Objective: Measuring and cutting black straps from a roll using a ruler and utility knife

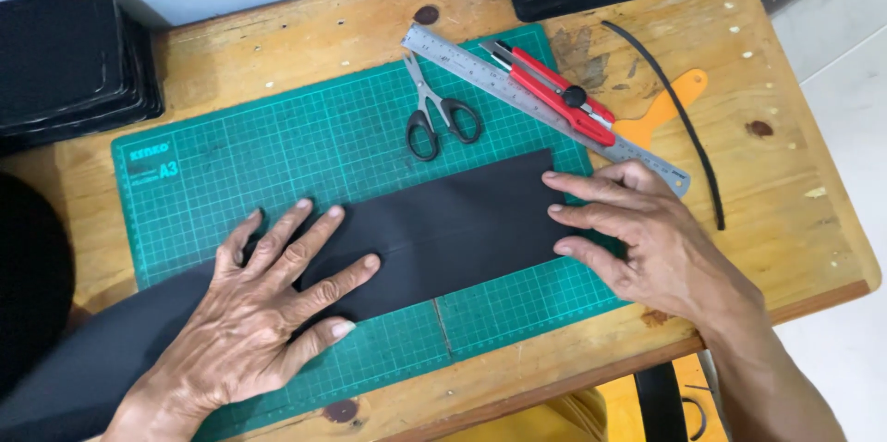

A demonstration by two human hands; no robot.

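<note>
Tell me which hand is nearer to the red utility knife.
Right. The right hand rests on the black sheet's end just below the red utility knife and steel ruler; the left hand presses the sheet far across the mat.

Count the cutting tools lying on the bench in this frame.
2. Black-handled scissors lie on the green cutting mat, above the black sheet. A red utility knife rests on the steel ruler. None looks hidden.

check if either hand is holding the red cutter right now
No: the red cutter lies untouched by the ruler, both hands flat on the black sheet.
</note>
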